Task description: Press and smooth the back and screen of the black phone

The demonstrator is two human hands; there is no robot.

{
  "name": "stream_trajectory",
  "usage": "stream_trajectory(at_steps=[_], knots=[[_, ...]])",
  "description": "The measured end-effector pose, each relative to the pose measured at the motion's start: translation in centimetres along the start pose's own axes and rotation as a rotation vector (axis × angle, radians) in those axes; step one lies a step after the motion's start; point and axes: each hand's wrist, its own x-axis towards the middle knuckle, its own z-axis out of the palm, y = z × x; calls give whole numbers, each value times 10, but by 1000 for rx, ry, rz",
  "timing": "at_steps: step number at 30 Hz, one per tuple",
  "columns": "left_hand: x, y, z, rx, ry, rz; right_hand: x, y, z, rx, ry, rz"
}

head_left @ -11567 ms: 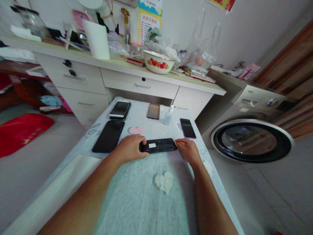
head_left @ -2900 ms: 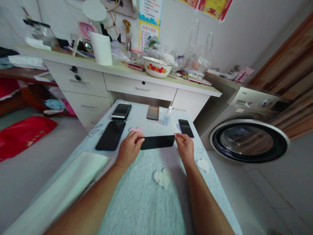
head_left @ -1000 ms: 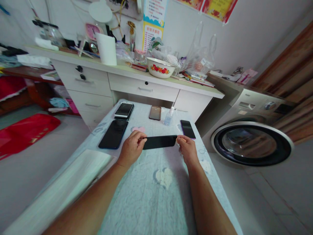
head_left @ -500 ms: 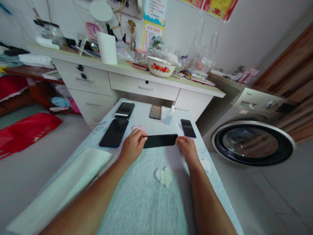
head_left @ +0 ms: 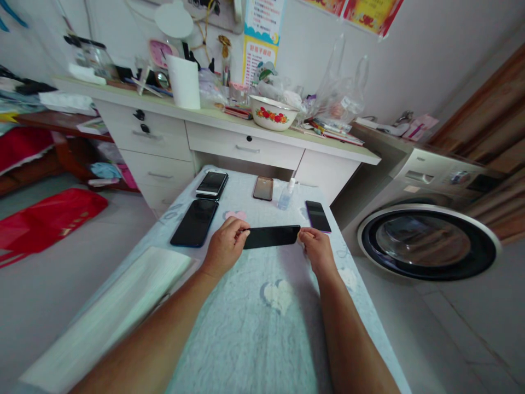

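Observation:
A black smartphone is held lengthwise between my two hands, its dark face towards me, over the cloth-covered table. My left hand pinches its left end with thumb and fingers. At the right end, my right hand is closed on the phone's edge, the fingertips partly hidden. A larger dark phone lies left of my left hand, below a stack of phones. Beyond the held phone are a brown phone case and a clear spray bottle. A purple-edged phone lies beyond my right hand.
A long whitish folded sheet lies along the table's left side. Behind stands a white desk bearing a flowered bowl, a paper roll and plastic bags. To the right is a washing machine; a red bag lies on the floor.
The whole view has shifted slightly, so things appear a little further right. Both hands keep their grip on the phone, whose pose is nearly the same.

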Motion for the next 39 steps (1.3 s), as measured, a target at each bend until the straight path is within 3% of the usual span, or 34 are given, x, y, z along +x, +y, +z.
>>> stream_trajectory(at_steps=[7,16,20,23,28,34,39], knots=[[-1,0,0,12,-8,5,-3,-9,3,132,52,35],[0,0,0,4,-8,19,1,5,-4,-286,-83,-95],[-1,-1,1,9,-12,23,0,4,-5,-445,-86,-127],[-1,-1,1,4,-11,21,0,5,-3,-401,-43,-114],[-1,0,0,14,-12,21,4,9,1,-146,58,-122],[-1,3,0,10,-26,32,3,5,2,-119,174,-295],[-2,4,2,-6,-31,32,-4,-7,2,-419,225,-505]])
